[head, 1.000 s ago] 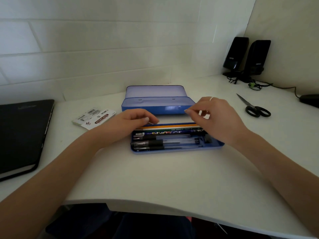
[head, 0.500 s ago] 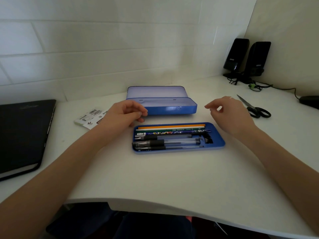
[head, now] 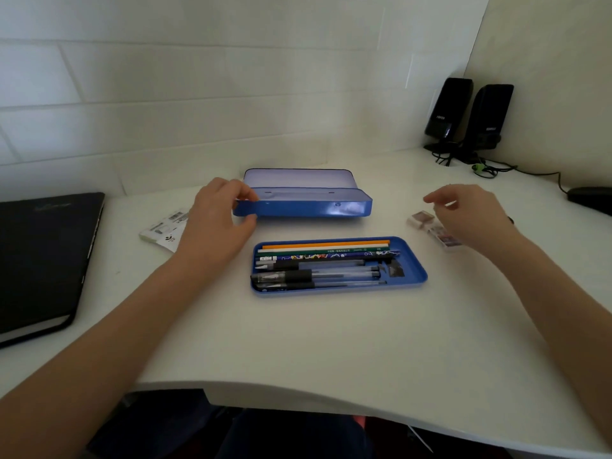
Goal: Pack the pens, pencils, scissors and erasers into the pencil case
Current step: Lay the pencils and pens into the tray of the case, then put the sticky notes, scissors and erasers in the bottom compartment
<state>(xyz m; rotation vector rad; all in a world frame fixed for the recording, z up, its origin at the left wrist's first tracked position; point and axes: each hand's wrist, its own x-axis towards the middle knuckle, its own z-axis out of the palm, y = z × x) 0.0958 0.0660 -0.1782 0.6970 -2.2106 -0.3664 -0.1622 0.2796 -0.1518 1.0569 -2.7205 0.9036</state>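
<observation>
White table (head: pixel 331 342): pens and pencils lie in tray (head: pixel 415 264); erasers (head: pixel 430 226) remain outside.
Left hand (head: pixel 218 226) grips pencil case (head: pixel 304 202); right hand (head: pixel 470 217) open, empty, above erasers.

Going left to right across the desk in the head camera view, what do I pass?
Laptop → paper packet → left hand → pencil case → erasers → right hand → speakers. The tray of pens sits nearer, below the case.

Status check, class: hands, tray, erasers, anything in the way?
Left hand grips case. Right hand open over erasers. Tray loaded. Path clear.
</observation>
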